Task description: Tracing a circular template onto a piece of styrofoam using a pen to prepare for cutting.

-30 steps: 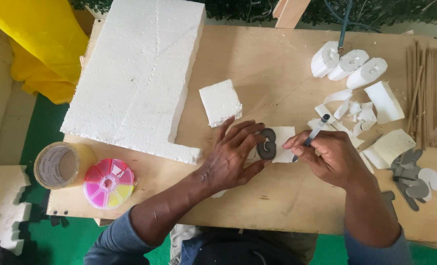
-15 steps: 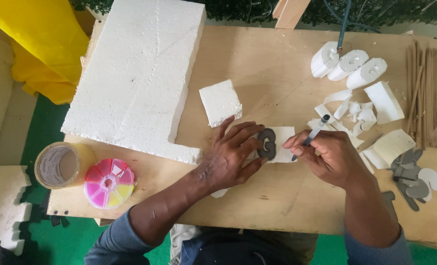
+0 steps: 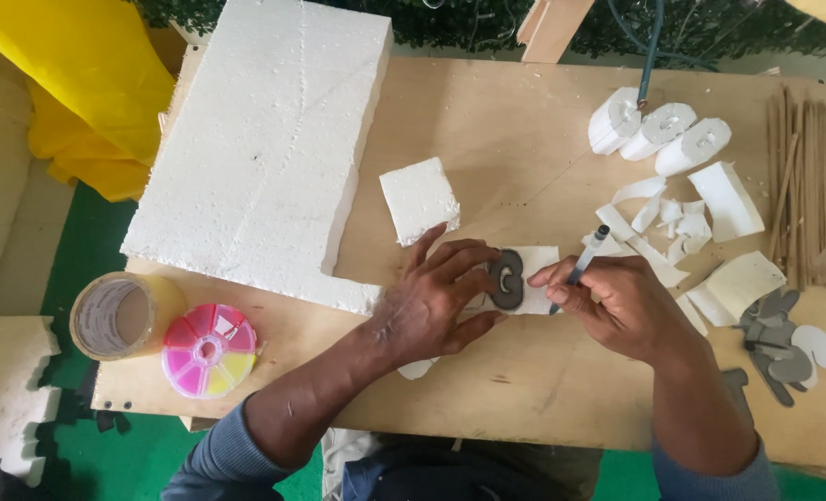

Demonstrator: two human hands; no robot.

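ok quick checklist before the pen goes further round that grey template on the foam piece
1. Left hand pressing the grey template flat: ok.
2. Template lies fully on the small foam piece: ok.
3. Right hand grips the pen firmly: ok.
4. Pen tip against the template's edge: cannot tell, fingers hide it.
5. Foam scraps clear of the piece: ok.
6. Big foam slab out of the hands' way: ok.

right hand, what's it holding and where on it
The right hand grips a pen near its lower end, tip at the white foam piece.
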